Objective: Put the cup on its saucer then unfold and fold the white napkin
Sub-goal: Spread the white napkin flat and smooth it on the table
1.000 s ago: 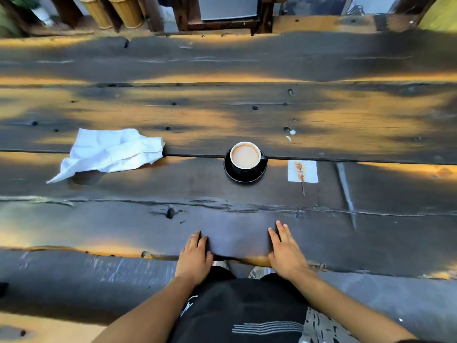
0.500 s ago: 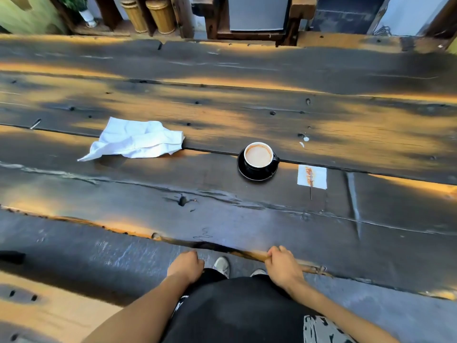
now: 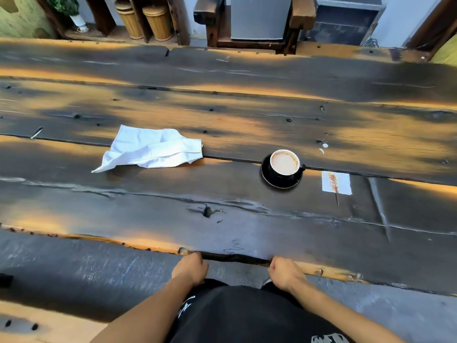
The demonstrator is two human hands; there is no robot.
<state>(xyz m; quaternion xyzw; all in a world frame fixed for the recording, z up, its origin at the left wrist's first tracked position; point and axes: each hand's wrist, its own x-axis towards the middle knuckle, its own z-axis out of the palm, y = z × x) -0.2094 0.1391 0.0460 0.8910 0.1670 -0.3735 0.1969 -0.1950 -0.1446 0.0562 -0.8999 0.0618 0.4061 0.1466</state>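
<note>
well, here is how i read the risks from my remote seat.

cup: the cup (image 3: 284, 167) sits right of centre in the frame, full of milky coffee, and it looks already seated on the black saucer (image 3: 268, 178), so i judge the first step done.

napkin: the white napkin (image 3: 150, 148) lies crumpled left of centre, well apart from the cup, one pointed corner trailing toward the lower left.

left hand: my left hand (image 3: 190, 268) is at the near table edge (image 3: 153, 247), low in the frame, fingers curled under and holding nothing that i can see.

right hand: my right hand (image 3: 284, 271) is at the same edge, loosely fisted, empty as far as i can tell.

paper slip: a small paper slip (image 3: 336, 183) with a rust-coloured mark lies just right of the saucer.

spill risk: the coffee stands close to the rim; any reach across the middle of the frame that clips the handle would slop it.

napkin risk: shaking the cloth open wide could sweep it toward the cup; i would open it low and to the left.

surface risk: the planks look rough, with cracks and knots, so the fabric may snag and the fold come out crooked.

reach risk: both hands are well short of the napkin, so a hasty lean could bump the table.
</note>
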